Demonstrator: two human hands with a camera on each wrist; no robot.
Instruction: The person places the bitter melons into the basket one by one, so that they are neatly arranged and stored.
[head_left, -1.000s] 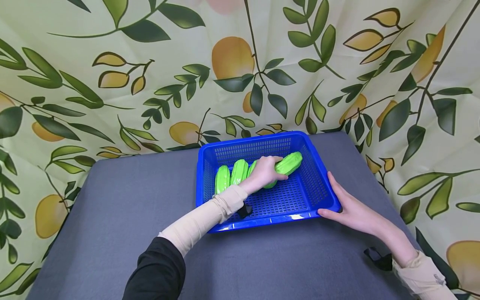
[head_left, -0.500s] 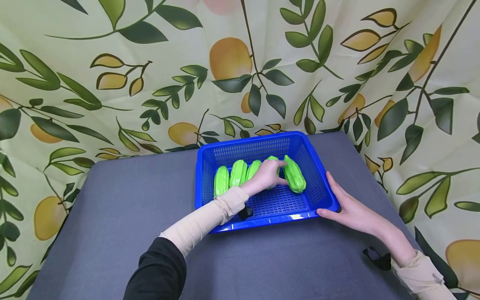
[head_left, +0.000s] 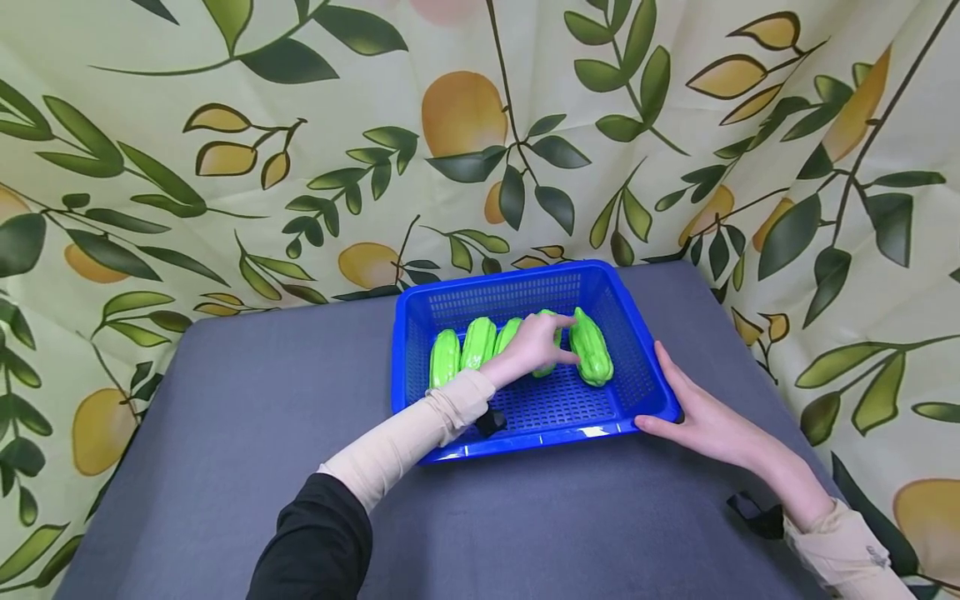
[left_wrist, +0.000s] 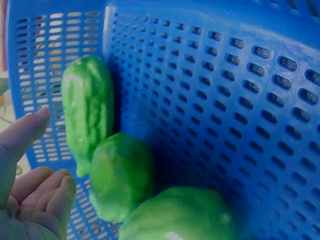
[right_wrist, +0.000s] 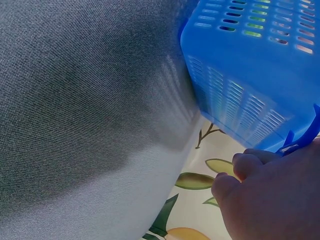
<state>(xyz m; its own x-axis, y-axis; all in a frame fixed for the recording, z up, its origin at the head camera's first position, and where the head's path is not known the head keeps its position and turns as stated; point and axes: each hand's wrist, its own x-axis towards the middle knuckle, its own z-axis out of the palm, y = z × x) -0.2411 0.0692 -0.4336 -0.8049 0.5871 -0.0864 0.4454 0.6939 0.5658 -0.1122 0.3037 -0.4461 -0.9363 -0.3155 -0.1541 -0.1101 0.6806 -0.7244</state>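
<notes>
Several bright green, ridged bitter melons lie in a blue plastic basket (head_left: 517,450). The rightmost bitter melon (head_left: 591,348) rests on the basket floor, its narrow end toward the far wall. My left hand (head_left: 534,340) is just left of it, over the neighbouring melon and partly hiding it. In the left wrist view, thumb and fingers are apart with nothing between them, beside a bitter melon (left_wrist: 89,107). At the basket's front right corner my right hand (head_left: 705,417) grips the rim, thumb in front and fingers along the side. The right wrist view shows those fingers (right_wrist: 245,172) bent below the rim.
The basket stands on a grey cloth-covered table (head_left: 285,400), near its back edge. Behind and to the right hangs a curtain (head_left: 465,208) printed with leaves and fruit. A black strap (head_left: 756,517) hangs by the right wrist.
A second ago the left hand held the rightmost melon slanted above the basket floor. It has set the melon down and let go. The right hand has stayed at the corner.
</notes>
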